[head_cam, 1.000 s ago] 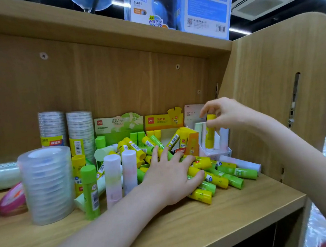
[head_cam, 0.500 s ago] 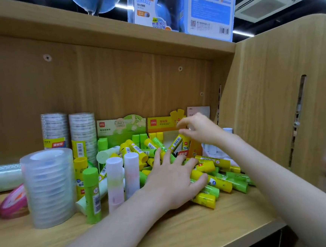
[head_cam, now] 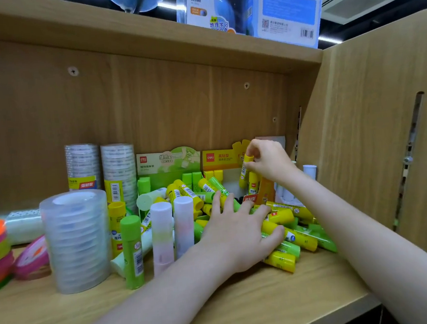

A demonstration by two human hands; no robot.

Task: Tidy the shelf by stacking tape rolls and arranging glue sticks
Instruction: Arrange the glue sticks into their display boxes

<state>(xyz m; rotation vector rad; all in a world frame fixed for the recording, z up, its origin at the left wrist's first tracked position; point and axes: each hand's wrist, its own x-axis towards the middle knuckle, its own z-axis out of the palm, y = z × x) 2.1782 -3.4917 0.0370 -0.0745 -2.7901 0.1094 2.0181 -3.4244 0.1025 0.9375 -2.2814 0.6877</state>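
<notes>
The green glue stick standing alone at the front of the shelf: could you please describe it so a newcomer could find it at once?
On the wooden shelf, find the big clear tape stack at front left. Immediately right of it stands the green glue stick, upright, nearest the shelf's front edge. Unlike the two pale pink-white sticks to its right, it is green all over with a barcode label.

Shelf (head_cam: 245, 303) — pale wood-grain laminate, matt, smooth. Back panel (head_cam: 150, 102) darker wood grain, metal screw heads. Tape stack (head_cam: 77, 241) clear glossy plastic. Glue sticks (head_cam: 280, 259) — smooth plastic, slight sheen, paper labels. Display boxes (head_cam: 167, 163) printed card. Globe box (head_cam: 286, 8) glossy card.
</notes>
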